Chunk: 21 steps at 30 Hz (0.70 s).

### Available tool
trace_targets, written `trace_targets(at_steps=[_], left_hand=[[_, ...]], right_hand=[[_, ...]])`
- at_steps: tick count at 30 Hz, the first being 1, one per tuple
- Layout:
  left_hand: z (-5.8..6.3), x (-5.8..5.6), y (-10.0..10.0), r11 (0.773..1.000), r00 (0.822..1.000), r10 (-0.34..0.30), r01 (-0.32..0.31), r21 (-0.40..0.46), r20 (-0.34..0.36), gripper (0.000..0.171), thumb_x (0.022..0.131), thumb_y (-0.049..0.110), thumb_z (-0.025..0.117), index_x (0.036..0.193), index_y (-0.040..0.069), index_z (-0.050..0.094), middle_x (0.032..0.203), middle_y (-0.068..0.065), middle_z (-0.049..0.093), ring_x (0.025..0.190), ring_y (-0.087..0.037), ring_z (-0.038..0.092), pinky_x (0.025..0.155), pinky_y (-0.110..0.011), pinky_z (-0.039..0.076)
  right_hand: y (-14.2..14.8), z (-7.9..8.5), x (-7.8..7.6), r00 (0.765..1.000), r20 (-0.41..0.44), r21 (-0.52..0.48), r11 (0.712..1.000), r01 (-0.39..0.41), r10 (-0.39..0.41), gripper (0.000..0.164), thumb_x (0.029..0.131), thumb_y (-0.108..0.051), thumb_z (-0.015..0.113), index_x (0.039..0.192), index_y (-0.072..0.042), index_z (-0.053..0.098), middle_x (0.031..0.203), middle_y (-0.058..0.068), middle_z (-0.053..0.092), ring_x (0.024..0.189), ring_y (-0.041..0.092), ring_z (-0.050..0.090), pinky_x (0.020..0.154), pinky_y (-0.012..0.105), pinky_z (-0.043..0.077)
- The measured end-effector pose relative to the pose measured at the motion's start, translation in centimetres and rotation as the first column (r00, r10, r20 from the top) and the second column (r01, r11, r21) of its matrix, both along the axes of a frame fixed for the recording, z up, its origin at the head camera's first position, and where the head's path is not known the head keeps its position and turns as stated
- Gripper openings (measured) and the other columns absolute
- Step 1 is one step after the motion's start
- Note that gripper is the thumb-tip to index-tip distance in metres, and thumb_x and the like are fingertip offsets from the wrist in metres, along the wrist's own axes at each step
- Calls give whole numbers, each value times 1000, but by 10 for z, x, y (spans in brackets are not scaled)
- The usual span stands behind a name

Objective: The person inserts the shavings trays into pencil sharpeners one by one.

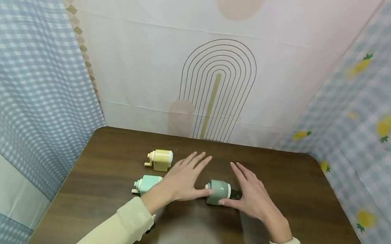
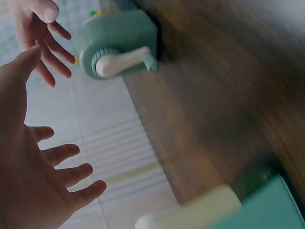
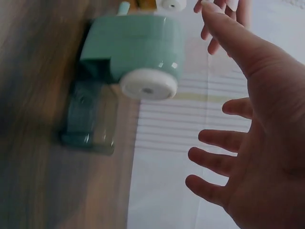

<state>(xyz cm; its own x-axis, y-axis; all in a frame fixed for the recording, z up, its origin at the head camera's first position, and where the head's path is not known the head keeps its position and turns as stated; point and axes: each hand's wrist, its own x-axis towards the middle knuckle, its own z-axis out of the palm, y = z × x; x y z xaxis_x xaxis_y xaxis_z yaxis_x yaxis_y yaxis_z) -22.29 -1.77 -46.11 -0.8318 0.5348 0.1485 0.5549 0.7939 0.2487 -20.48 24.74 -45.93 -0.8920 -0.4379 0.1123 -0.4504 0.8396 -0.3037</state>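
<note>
A grey-green crank pencil sharpener (image 1: 218,193) stands on the table between my two hands. Its pale crank handle (image 2: 125,62) shows in the left wrist view. On the opposite side, in the right wrist view, a see-through drawer (image 3: 90,117) sticks out below a white round face. My left hand (image 1: 180,181) is to its left with fingers spread, the thumb near the crank end. To its right is my right hand (image 1: 254,195), fingers likewise extended and holding nothing. Whether either thumb touches the sharpener I cannot tell.
A yellow pencil sharpener (image 1: 161,159) stands farther back on the left. In front of it, a mint pencil sharpener (image 1: 149,182) is partly hidden by my left hand and wrist. The brown wooden table (image 1: 100,208) meets hanging cloth at the back and sides.
</note>
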Motion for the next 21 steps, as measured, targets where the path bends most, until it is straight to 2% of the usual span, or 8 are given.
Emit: trace_targets(at_steps=[5,8,15,21], left_hand=[[-1,-2,23,998,998,-57,57,-18,15,103,82,85,42,161,28,8,165,-2,17,150,-29,19,112,-53,33],[-1,-4,34,997,996,-74,76,-31,49,102,82,84,43,161,30,8,164,-1,20,148,-28,24,110,-53,36],[-13,-8,59,990,986,-97,110,-91,137,102,81,80,54,160,32,10,157,-1,34,134,-25,46,98,-45,48],[-24,-8,75,976,978,-67,106,-192,196,109,78,68,71,160,34,8,146,-2,47,116,-22,59,86,-39,53]], right_hand=[[18,-9,1,998,64,-27,999,27,-26,113,71,-74,72,160,-27,19,160,11,26,142,40,31,102,68,34],[26,-13,-3,994,108,-34,999,31,-27,110,72,-73,72,159,-26,22,158,11,30,141,41,33,101,66,37],[42,-26,-9,980,196,-21,999,43,-38,107,72,-76,69,155,-20,33,150,17,39,135,41,40,99,62,42],[50,-38,-14,956,292,-37,999,19,-7,93,78,-52,81,151,-11,40,142,19,47,123,37,53,94,58,47]])
